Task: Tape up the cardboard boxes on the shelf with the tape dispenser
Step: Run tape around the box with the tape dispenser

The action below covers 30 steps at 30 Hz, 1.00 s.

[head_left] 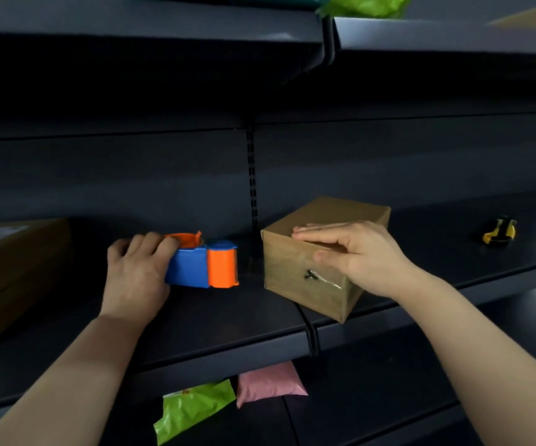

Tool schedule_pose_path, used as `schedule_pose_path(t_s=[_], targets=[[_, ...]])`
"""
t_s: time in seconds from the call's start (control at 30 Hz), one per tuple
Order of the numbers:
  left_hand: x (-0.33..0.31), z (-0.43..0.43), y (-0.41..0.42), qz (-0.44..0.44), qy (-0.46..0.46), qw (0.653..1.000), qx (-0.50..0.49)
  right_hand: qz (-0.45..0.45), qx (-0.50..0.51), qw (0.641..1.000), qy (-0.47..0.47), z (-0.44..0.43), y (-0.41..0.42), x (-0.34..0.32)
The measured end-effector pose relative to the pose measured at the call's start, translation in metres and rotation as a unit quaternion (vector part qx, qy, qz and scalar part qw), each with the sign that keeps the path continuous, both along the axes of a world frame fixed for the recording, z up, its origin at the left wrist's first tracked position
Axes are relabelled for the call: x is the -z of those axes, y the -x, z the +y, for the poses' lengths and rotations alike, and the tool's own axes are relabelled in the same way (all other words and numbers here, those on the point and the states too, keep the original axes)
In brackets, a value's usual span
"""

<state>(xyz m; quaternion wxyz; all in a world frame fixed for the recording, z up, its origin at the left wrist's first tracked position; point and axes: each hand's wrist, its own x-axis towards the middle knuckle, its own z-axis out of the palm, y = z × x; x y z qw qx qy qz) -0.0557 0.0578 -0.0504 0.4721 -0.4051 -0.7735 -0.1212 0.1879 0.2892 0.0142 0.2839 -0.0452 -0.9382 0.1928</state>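
Left hand (134, 272) has its fingers curled over the back of the tape dispenser (202, 265) and grips it where it sits on the dark shelf (244, 320), just left of the upright slotted post. Right hand (356, 255) lies flat on the small cardboard box (292, 265), fingers straight across its top and thumb down against the near face, pressing rather than clasping. The box stands apart from the dispenser, turned corner-on, and its near bottom corner juts past the shelf's front lip. That looks like the main risk: a sideways drag of tape with only a flat palm holding it could slide the box off the edge. The dispenser's cutting end faces the box, so a hurried swing could scuff the cardboard or lay the tape crooked. A short, shiny strip of tape (324, 280) already on the near face looks wrinkled and partly lifted; it could snag. The box is matte brown board with crisp edges, and from how easily one palm steadies it I judge it light. The dispenser is glossy hard plastic, blue body, orange front plate and orange round hub. Further out, a larger brown box (12, 268) sits at the far left of the same shelf, a small yellow-and-black tool (499, 231) at the far right, and soft green (192, 407) and pink (269, 383) pouches lie on the shelf below.
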Motion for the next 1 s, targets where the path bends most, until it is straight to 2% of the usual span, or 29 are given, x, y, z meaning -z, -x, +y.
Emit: schedule_pose_path(t_s=[0.27,0.4,0.53,0.57,0.63,0.7,0.8,0.9,1.0], targets=[[-0.001,0.015,0.002,0.002,0.008,1.000,-0.015,-0.009,-0.014,1.000,-0.002,0.002,-0.001,-0.002],[-0.002,0.034,-0.004,-0.025,0.018,1.000,-0.008,-0.021,-0.022,1.000,-0.001,0.004,-0.002,-0.005],[-0.001,0.045,-0.012,-0.028,0.022,0.999,0.028,-0.066,-0.040,0.995,0.060,0.008,-0.009,-0.015],[0.000,0.044,-0.013,-0.021,0.022,0.999,0.036,-0.080,-0.029,0.995,0.047,0.007,-0.012,-0.020],[0.001,0.042,-0.015,-0.014,0.021,0.999,0.047,-0.095,0.020,0.995,-0.039,-0.001,-0.010,-0.025],[0.000,0.042,-0.018,-0.018,0.022,0.998,0.047,-0.036,0.108,0.983,-0.145,-0.021,0.004,-0.020],[0.001,0.041,-0.018,-0.023,0.018,0.998,0.054,0.110,0.267,0.927,-0.238,-0.041,0.035,0.012],[0.004,0.040,-0.017,-0.024,0.019,0.998,0.063,0.226,0.316,0.873,-0.296,-0.034,0.054,0.040],[0.005,0.040,-0.017,-0.035,0.030,0.996,0.070,0.267,0.328,0.860,-0.285,-0.026,0.062,0.051]])
